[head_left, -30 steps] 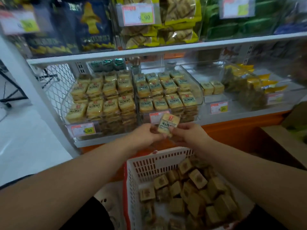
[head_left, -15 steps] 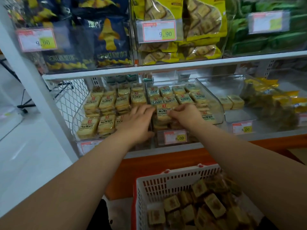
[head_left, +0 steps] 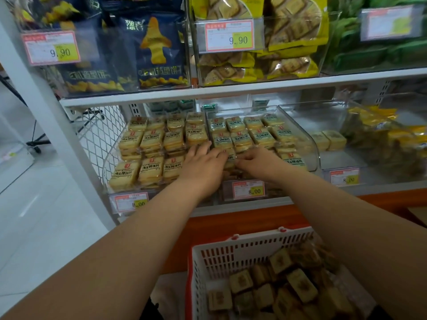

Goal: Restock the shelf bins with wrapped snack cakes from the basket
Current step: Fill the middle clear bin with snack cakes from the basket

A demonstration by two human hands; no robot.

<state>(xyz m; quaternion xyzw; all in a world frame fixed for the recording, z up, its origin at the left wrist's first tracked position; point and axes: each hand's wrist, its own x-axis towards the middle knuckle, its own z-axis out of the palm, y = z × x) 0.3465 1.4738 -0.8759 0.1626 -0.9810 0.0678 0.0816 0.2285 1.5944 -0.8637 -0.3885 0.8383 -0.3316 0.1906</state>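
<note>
pressing one snack cake [head_left: 229,155] into bin [head_left: 309,144], two hands: left hand [head_left: 203,165], right hand [head_left: 256,161].

Both bare forearms reach forward and up from the lower corners of the view, converging near the middle. The left hand [head_left: 203,161] lies palm down, fingers straight and spread slightly, their tips pointing up and to the right. The right hand [head_left: 256,161] sits just beside it, knuckles up, fingers bent toward the left hand (its grip, if any, is hidden). The fingertips of the two hands nearly meet.
</note>
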